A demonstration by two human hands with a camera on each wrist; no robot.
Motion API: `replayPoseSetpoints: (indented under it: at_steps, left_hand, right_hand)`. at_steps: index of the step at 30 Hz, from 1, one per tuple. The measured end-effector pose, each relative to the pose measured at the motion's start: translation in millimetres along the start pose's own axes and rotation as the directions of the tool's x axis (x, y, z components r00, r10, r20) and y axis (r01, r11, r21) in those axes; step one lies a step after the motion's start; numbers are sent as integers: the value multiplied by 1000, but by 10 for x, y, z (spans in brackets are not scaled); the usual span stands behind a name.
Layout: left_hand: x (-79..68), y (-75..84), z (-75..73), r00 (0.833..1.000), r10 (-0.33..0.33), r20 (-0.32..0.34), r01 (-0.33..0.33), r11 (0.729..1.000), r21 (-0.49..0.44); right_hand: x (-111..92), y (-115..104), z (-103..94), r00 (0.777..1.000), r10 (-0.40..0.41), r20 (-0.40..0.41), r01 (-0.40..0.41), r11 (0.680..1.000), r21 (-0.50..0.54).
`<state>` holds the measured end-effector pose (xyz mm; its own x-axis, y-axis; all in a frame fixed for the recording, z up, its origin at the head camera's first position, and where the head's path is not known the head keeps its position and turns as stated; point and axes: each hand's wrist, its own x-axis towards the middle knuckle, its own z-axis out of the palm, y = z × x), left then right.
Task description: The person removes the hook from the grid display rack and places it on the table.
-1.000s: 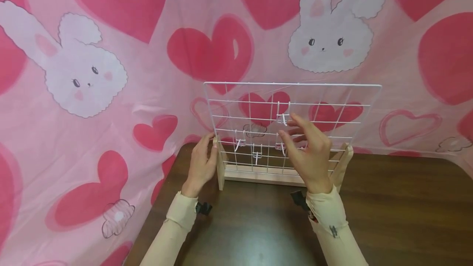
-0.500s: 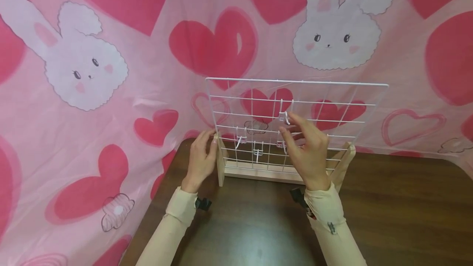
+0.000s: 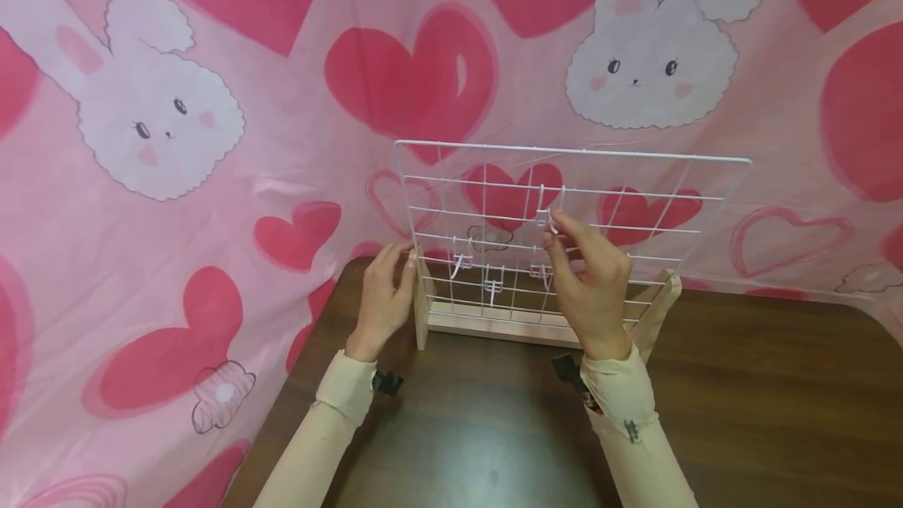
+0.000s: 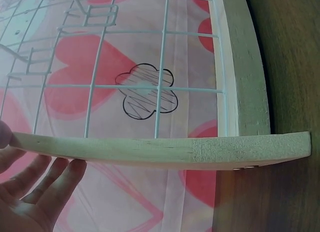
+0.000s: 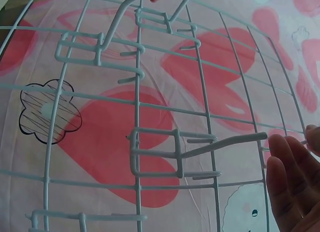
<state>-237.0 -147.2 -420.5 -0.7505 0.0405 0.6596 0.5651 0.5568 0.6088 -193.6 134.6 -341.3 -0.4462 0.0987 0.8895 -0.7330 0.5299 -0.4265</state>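
Matt wood stand [image 3: 494,328], smooth metal grid [image 3: 484,215]

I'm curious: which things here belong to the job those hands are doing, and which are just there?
Seemingly part of the job:
left hand, gripping the pale wooden stand
right hand, fingertips by the highest white wire hook
three lower white hooks
white rectangular wire grid

Just there:
dark brown table
pink heart-and-rabbit fabric backdrop

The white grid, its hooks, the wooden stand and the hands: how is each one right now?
Wooden stand, standing on the table
White grid, held up by the stand
Four hooks, hanging on the grid
Left hand, gripping the stand's left side
Right hand, at the top hook; can't tell whether it's pinching
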Motion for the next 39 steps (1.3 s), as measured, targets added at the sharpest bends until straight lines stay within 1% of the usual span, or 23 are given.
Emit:
replayPoseSetpoints:
  at_steps: [6, 15, 22, 26, 34, 39]
  left_hand:
    - [11, 8, -3, 1000, 1, 2, -1, 1000, 8]
    - [-3, 1, -8, 1000, -17, 13, 17, 1000, 5]
    - [-5, 4, -5, 1000, -4, 3, 4, 1000, -1]
    - [-8, 14, -13, 1000, -3, 3, 3, 1000, -3]
    - [-6, 3, -7, 1000, -14, 5, 14, 1000, 0]
    - [-9, 5, -11, 1000, -19, 10, 19, 1000, 9]
  right_hand:
    - [25, -17, 7, 1000, -3, -9, 3, 1000, -1]
    - [47, -32, 19, 1000, -28, 4, 28, 999, 23]
    - [77, -26, 0, 998, -54, 11, 54, 998, 13]
    - [96, -28, -18, 998, -54, 11, 54, 999, 3]
    - [134, -47, -36, 999, -51, 18, 51, 999, 0]
    - [175, -58, -43, 998, -62, 6, 62, 998, -4]
